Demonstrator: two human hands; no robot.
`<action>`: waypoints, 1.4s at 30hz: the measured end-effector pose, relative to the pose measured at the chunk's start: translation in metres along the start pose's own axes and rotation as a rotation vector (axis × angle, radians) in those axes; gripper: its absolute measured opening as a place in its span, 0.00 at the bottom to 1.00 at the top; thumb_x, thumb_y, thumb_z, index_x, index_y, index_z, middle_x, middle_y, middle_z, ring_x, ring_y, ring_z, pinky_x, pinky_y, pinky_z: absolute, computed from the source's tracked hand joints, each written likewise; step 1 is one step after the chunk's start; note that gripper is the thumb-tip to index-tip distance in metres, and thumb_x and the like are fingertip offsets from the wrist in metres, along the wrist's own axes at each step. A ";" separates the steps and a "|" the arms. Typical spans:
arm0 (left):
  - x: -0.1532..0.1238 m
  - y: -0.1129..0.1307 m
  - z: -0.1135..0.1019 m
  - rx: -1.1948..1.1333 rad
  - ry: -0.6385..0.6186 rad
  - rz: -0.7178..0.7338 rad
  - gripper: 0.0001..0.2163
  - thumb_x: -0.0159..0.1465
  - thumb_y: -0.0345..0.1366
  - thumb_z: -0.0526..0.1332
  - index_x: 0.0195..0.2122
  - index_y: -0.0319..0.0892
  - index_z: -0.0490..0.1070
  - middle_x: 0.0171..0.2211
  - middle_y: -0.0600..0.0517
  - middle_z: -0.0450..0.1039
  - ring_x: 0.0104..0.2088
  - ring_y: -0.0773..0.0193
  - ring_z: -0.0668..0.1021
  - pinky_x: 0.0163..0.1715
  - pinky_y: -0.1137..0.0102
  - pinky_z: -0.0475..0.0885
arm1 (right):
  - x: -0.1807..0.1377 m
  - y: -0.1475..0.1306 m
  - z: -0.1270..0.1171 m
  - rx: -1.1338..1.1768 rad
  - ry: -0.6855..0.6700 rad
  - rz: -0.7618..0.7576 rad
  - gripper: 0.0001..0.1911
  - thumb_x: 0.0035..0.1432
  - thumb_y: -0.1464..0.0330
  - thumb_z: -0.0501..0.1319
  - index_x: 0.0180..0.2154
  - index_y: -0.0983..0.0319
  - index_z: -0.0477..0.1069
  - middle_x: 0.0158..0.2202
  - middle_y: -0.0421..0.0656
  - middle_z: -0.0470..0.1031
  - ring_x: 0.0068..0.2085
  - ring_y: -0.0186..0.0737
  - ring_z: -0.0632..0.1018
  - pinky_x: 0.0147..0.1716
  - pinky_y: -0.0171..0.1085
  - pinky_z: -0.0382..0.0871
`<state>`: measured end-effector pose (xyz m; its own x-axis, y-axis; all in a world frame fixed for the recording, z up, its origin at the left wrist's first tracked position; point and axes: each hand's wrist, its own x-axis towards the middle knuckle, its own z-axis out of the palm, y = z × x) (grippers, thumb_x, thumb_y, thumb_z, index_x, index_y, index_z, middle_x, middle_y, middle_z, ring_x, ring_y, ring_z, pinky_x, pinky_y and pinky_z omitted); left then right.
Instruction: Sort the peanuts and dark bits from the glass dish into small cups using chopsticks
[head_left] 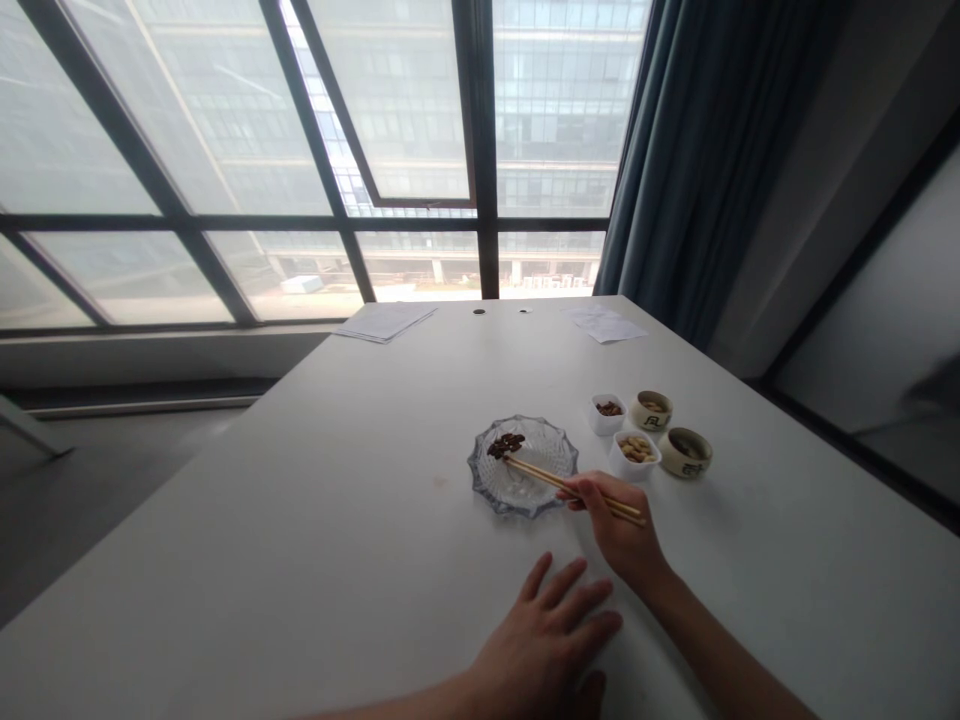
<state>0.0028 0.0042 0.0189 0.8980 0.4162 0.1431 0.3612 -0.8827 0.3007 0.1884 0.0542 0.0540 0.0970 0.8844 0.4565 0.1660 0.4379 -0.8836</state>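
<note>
My right hand (622,525) is closed around a pair of chopsticks (551,478). Their tips reach into a scalloped clear glass dish (564,455), at the edge of a small heap of dark brown dried pieces (506,446). Whether a piece is pinched between the tips I cannot tell. My left hand (551,630) lies on the table in front of the dish with its fingers spread, holding nothing. Right of the dish stand a white cup of reddish-brown pieces (609,409) and a white cup of pale nuts (636,450).
Two cream ceramic cups with dark characters, one at the back (651,411) and one nearer (685,453), stand beside the white cups. Paper sheets (386,321) lie at the table's far left corner, and more papers (607,323) at the far right. Windows and a dark curtain (675,170) are beyond.
</note>
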 end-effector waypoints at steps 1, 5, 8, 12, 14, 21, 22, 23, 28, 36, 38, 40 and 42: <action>0.000 0.000 0.000 0.000 0.001 -0.001 0.22 0.75 0.47 0.56 0.68 0.50 0.61 0.73 0.54 0.58 0.72 0.46 0.58 0.69 0.38 0.51 | 0.000 0.000 0.001 -0.008 0.000 -0.009 0.18 0.73 0.59 0.59 0.38 0.59 0.84 0.34 0.46 0.84 0.34 0.43 0.85 0.34 0.39 0.81; 0.001 0.000 -0.001 -0.008 0.002 -0.002 0.22 0.75 0.47 0.56 0.68 0.50 0.62 0.73 0.53 0.58 0.73 0.46 0.57 0.70 0.39 0.50 | -0.002 0.000 0.001 -0.024 0.028 -0.014 0.18 0.73 0.59 0.59 0.37 0.60 0.84 0.34 0.47 0.85 0.33 0.44 0.85 0.34 0.39 0.82; 0.000 -0.001 -0.002 -0.016 0.001 -0.003 0.22 0.75 0.47 0.55 0.68 0.50 0.62 0.72 0.54 0.58 0.72 0.46 0.58 0.70 0.39 0.50 | -0.002 0.000 -0.004 -0.007 0.101 -0.001 0.18 0.72 0.58 0.60 0.39 0.61 0.84 0.36 0.48 0.86 0.34 0.46 0.86 0.35 0.41 0.84; 0.000 -0.001 -0.002 -0.032 -0.002 -0.007 0.22 0.75 0.47 0.56 0.68 0.50 0.62 0.72 0.54 0.59 0.72 0.45 0.59 0.70 0.39 0.50 | 0.008 -0.004 -0.022 0.008 0.339 0.001 0.19 0.69 0.55 0.64 0.40 0.63 0.84 0.35 0.49 0.86 0.34 0.48 0.88 0.37 0.43 0.85; 0.000 -0.001 -0.001 -0.039 0.002 -0.010 0.22 0.75 0.46 0.57 0.67 0.50 0.63 0.72 0.54 0.59 0.72 0.45 0.59 0.70 0.39 0.50 | 0.015 -0.007 -0.036 0.002 0.490 -0.006 0.21 0.68 0.53 0.65 0.39 0.65 0.84 0.35 0.50 0.86 0.34 0.48 0.88 0.37 0.43 0.85; -0.001 0.001 -0.003 -0.042 0.001 -0.014 0.21 0.75 0.47 0.57 0.66 0.51 0.63 0.72 0.55 0.59 0.72 0.47 0.59 0.70 0.40 0.49 | 0.033 -0.001 -0.082 -0.133 0.756 -0.018 0.29 0.64 0.46 0.64 0.37 0.68 0.82 0.32 0.54 0.85 0.30 0.49 0.86 0.34 0.45 0.85; -0.001 0.001 -0.003 -0.042 0.002 -0.014 0.21 0.75 0.47 0.57 0.66 0.51 0.63 0.72 0.55 0.59 0.72 0.47 0.59 0.71 0.40 0.49 | 0.034 0.002 -0.085 -0.137 0.756 -0.015 0.29 0.64 0.46 0.64 0.36 0.68 0.82 0.32 0.54 0.85 0.30 0.49 0.86 0.34 0.45 0.85; -0.001 0.001 -0.003 -0.041 0.003 -0.015 0.21 0.75 0.48 0.56 0.66 0.51 0.63 0.72 0.55 0.59 0.72 0.48 0.58 0.71 0.41 0.49 | 0.035 0.005 -0.087 -0.136 0.746 -0.010 0.29 0.64 0.46 0.64 0.36 0.68 0.82 0.32 0.53 0.85 0.30 0.49 0.86 0.34 0.45 0.85; 0.000 0.001 -0.003 -0.037 0.003 -0.015 0.21 0.75 0.47 0.57 0.66 0.51 0.63 0.72 0.55 0.59 0.73 0.48 0.58 0.71 0.41 0.48 | 0.034 0.019 -0.089 -0.113 0.660 0.026 0.25 0.63 0.47 0.67 0.38 0.65 0.81 0.34 0.51 0.85 0.33 0.48 0.86 0.38 0.47 0.84; 0.000 0.002 -0.006 -0.028 -0.010 -0.007 0.22 0.73 0.44 0.60 0.67 0.50 0.63 0.72 0.53 0.59 0.72 0.46 0.58 0.70 0.40 0.49 | 0.034 0.002 -0.087 -0.135 0.714 -0.020 0.26 0.65 0.48 0.65 0.38 0.67 0.81 0.34 0.53 0.85 0.31 0.47 0.86 0.34 0.44 0.83; 0.001 0.002 -0.006 -0.028 -0.009 -0.008 0.22 0.73 0.44 0.60 0.66 0.49 0.63 0.72 0.52 0.59 0.72 0.45 0.59 0.70 0.40 0.49 | 0.033 -0.003 -0.083 -0.119 0.706 -0.030 0.26 0.66 0.48 0.64 0.38 0.67 0.81 0.33 0.52 0.85 0.31 0.47 0.86 0.34 0.43 0.83; 0.001 0.002 -0.006 -0.029 -0.008 -0.013 0.22 0.73 0.44 0.59 0.66 0.50 0.63 0.72 0.53 0.60 0.72 0.45 0.59 0.70 0.40 0.50 | 0.030 -0.005 -0.076 -0.093 0.684 -0.036 0.24 0.66 0.50 0.64 0.38 0.66 0.81 0.33 0.52 0.85 0.31 0.47 0.86 0.35 0.44 0.84; 0.001 0.002 -0.006 -0.032 -0.007 -0.014 0.21 0.74 0.45 0.58 0.66 0.50 0.63 0.72 0.53 0.59 0.72 0.46 0.59 0.70 0.40 0.50 | 0.026 -0.005 -0.067 -0.065 0.616 -0.037 0.22 0.67 0.51 0.65 0.40 0.65 0.81 0.34 0.51 0.85 0.32 0.47 0.86 0.35 0.44 0.84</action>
<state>0.0032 0.0041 0.0250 0.8946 0.4268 0.1322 0.3657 -0.8694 0.3324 0.2557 0.0645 0.0776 0.6354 0.6046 0.4804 0.2379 0.4385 -0.8666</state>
